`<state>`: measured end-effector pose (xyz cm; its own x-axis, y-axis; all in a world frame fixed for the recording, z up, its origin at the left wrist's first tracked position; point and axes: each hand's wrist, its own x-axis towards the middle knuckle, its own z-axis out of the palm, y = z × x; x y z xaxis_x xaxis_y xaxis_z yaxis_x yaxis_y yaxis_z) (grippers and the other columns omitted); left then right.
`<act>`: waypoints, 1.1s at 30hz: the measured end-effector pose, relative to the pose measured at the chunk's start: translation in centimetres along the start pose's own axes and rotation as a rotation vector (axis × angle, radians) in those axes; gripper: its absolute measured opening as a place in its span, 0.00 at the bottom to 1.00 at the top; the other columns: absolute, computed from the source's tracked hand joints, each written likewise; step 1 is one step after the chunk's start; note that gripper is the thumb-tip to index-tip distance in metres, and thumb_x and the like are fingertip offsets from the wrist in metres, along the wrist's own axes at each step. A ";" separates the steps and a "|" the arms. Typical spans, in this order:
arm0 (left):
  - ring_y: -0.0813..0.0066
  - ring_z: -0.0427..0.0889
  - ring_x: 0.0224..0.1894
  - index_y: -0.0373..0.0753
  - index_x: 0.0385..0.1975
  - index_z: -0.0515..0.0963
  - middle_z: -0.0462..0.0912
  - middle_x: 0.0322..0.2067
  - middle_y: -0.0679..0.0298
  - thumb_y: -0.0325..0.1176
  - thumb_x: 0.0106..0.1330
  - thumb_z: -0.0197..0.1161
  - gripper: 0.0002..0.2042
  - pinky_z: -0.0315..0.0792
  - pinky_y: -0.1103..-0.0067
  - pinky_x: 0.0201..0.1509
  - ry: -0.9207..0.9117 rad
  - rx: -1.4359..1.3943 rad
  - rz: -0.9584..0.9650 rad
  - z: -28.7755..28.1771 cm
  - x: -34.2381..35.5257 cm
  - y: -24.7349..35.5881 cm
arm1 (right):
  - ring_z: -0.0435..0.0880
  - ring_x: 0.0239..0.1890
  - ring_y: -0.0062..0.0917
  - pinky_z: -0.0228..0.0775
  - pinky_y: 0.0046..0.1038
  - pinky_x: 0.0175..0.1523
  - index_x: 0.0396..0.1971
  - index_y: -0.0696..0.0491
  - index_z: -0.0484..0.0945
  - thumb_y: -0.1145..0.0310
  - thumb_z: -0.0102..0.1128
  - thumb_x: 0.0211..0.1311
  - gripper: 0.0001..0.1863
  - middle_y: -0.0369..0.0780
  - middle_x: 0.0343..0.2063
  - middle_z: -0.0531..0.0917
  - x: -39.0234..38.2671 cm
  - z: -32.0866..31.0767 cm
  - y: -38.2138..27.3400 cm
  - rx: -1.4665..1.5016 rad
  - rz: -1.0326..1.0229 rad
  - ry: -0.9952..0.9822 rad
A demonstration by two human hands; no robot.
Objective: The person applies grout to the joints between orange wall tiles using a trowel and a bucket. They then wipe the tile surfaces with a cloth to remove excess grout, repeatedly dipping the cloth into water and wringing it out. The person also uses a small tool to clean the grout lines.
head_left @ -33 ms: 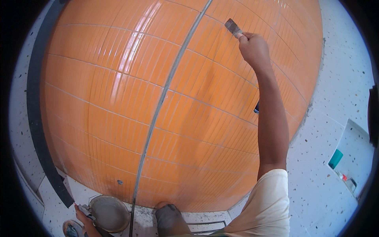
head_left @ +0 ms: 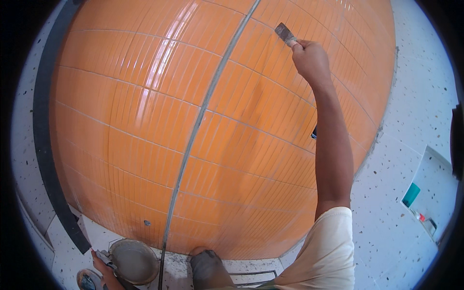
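Note:
High on the orange tiled wall (head_left: 270, 140), my right hand (head_left: 311, 60) grips a putty knife (head_left: 285, 33) by its handle. Its blade, smeared with grey, points up and left at the tiles. Whether the blade touches them I cannot tell. Down at the lower left, my left hand (head_left: 107, 276) is closed on a greyish tool-like object that I cannot make out. Beside that hand stands a round bucket (head_left: 134, 261) with grey matter in it. A smaller round container (head_left: 88, 280) is partly cut off by the lower rim.
A long grey strip (head_left: 198, 121) runs down the wall to the floor. Dark edging (head_left: 43, 140) borders the left side. On the right, a speckled white wall (head_left: 420, 87) has a niche holding a green object (head_left: 411, 194). My knee (head_left: 208, 263) is near the wall's foot.

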<state>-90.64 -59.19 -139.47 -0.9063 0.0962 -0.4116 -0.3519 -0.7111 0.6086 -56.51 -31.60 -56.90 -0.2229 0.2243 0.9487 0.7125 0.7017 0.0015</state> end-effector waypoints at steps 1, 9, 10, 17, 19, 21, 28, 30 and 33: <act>0.72 0.76 0.16 0.46 0.28 0.72 0.76 0.18 0.66 0.51 0.70 0.58 0.16 0.70 0.76 0.16 -0.007 -0.003 0.003 0.1 -0.3 0.1 | 0.86 0.33 0.40 0.76 0.39 0.43 0.46 0.58 0.84 0.60 0.52 0.67 0.19 0.51 0.26 0.86 0.0 0.2 -0.2 -0.007 0.017 -0.008; 0.72 0.77 0.16 0.47 0.27 0.72 0.76 0.18 0.66 0.50 0.70 0.58 0.15 0.70 0.76 0.16 0.044 -0.015 -0.013 -1.1 1.8 -0.8 | 0.86 0.31 0.39 0.76 0.39 0.42 0.46 0.59 0.83 0.61 0.52 0.68 0.19 0.49 0.25 0.85 -0.1 1.1 -0.3 0.021 0.035 -0.033; 0.72 0.77 0.16 0.47 0.27 0.72 0.77 0.18 0.66 0.50 0.70 0.58 0.15 0.71 0.76 0.16 0.031 -0.013 -0.016 -1.3 2.1 -0.9 | 0.86 0.31 0.39 0.76 0.39 0.42 0.46 0.60 0.83 0.61 0.52 0.68 0.19 0.50 0.25 0.85 -0.1 1.2 -0.3 0.014 0.040 -0.036; 0.72 0.77 0.17 0.45 0.28 0.74 0.77 0.19 0.66 0.49 0.70 0.60 0.15 0.71 0.75 0.19 0.053 0.015 -0.020 -1.1 2.6 -1.7 | 0.86 0.31 0.40 0.76 0.40 0.42 0.43 0.61 0.84 0.62 0.53 0.67 0.18 0.50 0.23 0.84 0.5 -0.3 -0.4 -0.111 -0.038 -0.129; 0.72 0.78 0.20 0.42 0.29 0.77 0.78 0.21 0.66 0.47 0.69 0.61 0.15 0.72 0.75 0.23 0.032 0.038 -0.006 -2.0 2.1 -1.0 | 0.86 0.32 0.41 0.75 0.41 0.42 0.43 0.60 0.84 0.61 0.53 0.67 0.18 0.50 0.23 0.84 -0.5 -2.1 -2.4 -0.097 0.025 -0.274; 0.72 0.78 0.19 0.42 0.28 0.76 0.78 0.21 0.66 0.47 0.70 0.61 0.15 0.71 0.74 0.22 -0.057 0.046 -0.038 -0.4 0.0 0.1 | 0.86 0.32 0.41 0.75 0.41 0.43 0.45 0.60 0.84 0.60 0.54 0.67 0.19 0.50 0.24 0.84 -0.4 -2.1 -1.3 -0.106 0.012 -0.196; 0.69 0.76 0.16 0.43 0.26 0.74 0.77 0.17 0.64 0.47 0.72 0.57 0.16 0.70 0.74 0.18 0.132 -0.049 0.004 0.8 -0.1 0.2 | 0.86 0.35 0.42 0.75 0.40 0.45 0.46 0.59 0.83 0.60 0.53 0.68 0.19 0.51 0.28 0.86 0.7 -0.3 -0.3 -0.098 -0.069 0.057; 0.71 0.77 0.18 0.44 0.28 0.73 0.76 0.19 0.66 0.50 0.69 0.61 0.16 0.71 0.74 0.19 0.042 -0.023 -0.007 -0.1 0.2 0.1 | 0.86 0.36 0.42 0.75 0.40 0.46 0.46 0.59 0.83 0.60 0.53 0.68 0.20 0.51 0.28 0.86 1.3 0.0 -0.3 -0.102 -0.062 0.055; 0.71 0.77 0.17 0.44 0.27 0.73 0.76 0.18 0.65 0.48 0.70 0.59 0.15 0.71 0.75 0.19 0.052 -0.003 -0.006 0.2 -0.7 0.7 | 0.86 0.37 0.42 0.75 0.40 0.48 0.47 0.59 0.83 0.60 0.52 0.68 0.20 0.51 0.30 0.86 2.0 0.1 -0.6 -0.088 -0.045 0.031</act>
<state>-90.31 -59.60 -138.68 -0.8910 0.0642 -0.4495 -0.3563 -0.7126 0.6044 -57.46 -31.48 -55.05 -0.2366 0.1719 0.9563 0.7584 0.6479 0.0711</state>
